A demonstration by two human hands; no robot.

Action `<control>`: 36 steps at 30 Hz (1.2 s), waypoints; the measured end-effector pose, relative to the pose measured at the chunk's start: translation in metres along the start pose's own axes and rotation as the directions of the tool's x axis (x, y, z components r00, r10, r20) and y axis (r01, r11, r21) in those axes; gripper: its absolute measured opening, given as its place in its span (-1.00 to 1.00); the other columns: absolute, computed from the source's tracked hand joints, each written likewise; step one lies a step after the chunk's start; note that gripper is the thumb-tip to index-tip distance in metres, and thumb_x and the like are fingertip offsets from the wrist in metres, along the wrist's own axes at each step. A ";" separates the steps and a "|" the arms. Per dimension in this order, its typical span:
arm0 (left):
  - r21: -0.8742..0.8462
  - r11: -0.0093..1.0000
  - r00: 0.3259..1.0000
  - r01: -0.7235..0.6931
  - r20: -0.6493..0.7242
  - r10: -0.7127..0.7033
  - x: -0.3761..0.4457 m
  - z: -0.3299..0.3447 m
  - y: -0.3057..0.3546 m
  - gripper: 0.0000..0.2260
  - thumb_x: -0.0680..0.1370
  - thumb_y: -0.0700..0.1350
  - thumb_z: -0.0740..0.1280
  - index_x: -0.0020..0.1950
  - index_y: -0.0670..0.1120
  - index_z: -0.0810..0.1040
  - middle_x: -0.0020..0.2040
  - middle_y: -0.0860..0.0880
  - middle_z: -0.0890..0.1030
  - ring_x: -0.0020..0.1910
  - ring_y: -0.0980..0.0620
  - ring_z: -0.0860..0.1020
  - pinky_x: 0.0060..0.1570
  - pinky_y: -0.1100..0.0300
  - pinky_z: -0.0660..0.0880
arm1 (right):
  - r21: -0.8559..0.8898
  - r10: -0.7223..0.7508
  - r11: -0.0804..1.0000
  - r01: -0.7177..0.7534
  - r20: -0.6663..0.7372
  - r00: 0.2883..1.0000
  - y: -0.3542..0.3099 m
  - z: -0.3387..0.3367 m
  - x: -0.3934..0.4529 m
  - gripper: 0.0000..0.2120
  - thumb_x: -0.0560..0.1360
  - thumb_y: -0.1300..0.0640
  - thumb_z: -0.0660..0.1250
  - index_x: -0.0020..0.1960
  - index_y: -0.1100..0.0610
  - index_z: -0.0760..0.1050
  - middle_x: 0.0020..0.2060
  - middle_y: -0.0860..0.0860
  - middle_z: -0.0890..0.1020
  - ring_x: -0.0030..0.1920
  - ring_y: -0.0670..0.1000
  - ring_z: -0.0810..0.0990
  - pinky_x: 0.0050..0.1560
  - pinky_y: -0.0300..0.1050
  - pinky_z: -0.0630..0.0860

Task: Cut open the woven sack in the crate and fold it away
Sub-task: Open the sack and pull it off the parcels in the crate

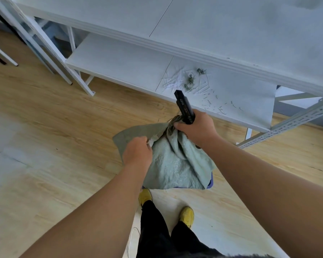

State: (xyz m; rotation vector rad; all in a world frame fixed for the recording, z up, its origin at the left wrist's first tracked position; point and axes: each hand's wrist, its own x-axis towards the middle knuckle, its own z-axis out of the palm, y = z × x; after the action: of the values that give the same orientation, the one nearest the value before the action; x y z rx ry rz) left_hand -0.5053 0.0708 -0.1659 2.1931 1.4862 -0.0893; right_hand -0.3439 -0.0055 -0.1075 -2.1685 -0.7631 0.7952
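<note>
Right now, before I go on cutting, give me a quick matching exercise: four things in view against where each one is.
Things:
1. black cutter
2. woven sack
3. cut scraps
4. yellow shoes

Places:
A. on the lower white shelf
B. on the wooden floor, below the sack
C. in the right hand's grip
D. bunched over the blue crate

Pairs: 1-C, 2-D, 3-A, 4-B

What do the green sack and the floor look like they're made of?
The sack looks like woven plastic, probably polypropylene: pale green, with a faintly glinting weave and stiff crumples. The floor shows light wood grain in plank seams, smooth and matte; whether laminate or real wood cannot be told.
</note>
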 end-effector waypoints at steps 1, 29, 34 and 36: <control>-0.073 0.997 0.999 0.039 -0.026 -0.041 0.004 -0.006 0.002 -0.85 0.62 -0.08 0.19 0.05 -0.09 0.52 -0.07 -0.06 0.60 -0.11 -0.08 0.57 -0.11 0.00 0.57 | -0.002 -0.004 1.000 0.004 -0.019 1.000 0.000 -0.001 0.000 -0.83 0.43 0.08 0.45 -0.05 0.06 0.49 -0.36 -0.06 0.51 -0.33 0.01 0.50 -0.26 -0.09 0.47; -0.302 0.928 0.975 -0.221 -0.078 0.207 0.028 -0.059 0.056 -0.79 0.61 -0.13 0.19 0.17 0.03 0.54 0.01 0.00 0.63 -0.06 -0.05 0.58 -0.10 0.11 0.54 | -0.026 -0.067 0.998 0.065 -0.050 0.997 -0.005 -0.025 0.013 -0.58 0.36 0.08 0.51 0.18 -0.01 0.49 -0.16 -0.07 0.62 -0.17 0.00 0.58 -0.15 -0.12 0.52; -0.430 0.877 0.964 -0.217 0.048 0.262 0.026 -0.054 0.071 -0.82 0.59 -0.17 0.25 0.13 0.04 0.51 0.07 0.03 0.65 0.03 0.03 0.60 -0.10 0.18 0.48 | -0.144 -0.043 0.987 0.073 0.200 0.979 -0.015 -0.014 0.012 -0.74 0.32 0.08 0.55 -0.15 -0.01 0.46 -0.39 -0.12 0.50 -0.35 -0.09 0.50 -0.38 -0.26 0.36; -0.494 0.848 0.965 -0.193 0.062 0.256 0.022 -0.056 0.071 -0.78 0.59 -0.10 0.27 0.24 0.04 0.45 0.11 0.05 0.62 0.03 0.08 0.57 -0.10 0.23 0.43 | -0.163 -0.015 0.986 0.041 0.159 0.987 -0.012 -0.011 0.013 -0.76 0.35 0.02 0.52 -0.26 -0.03 0.45 -0.42 -0.10 0.51 -0.38 -0.07 0.50 -0.38 -0.22 0.40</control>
State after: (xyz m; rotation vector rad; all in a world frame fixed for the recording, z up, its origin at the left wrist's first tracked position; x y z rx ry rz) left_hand -0.4449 0.0925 -0.0984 1.8871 1.0305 0.2015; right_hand -0.3306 0.0062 -0.0960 -2.2551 -0.9686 0.9259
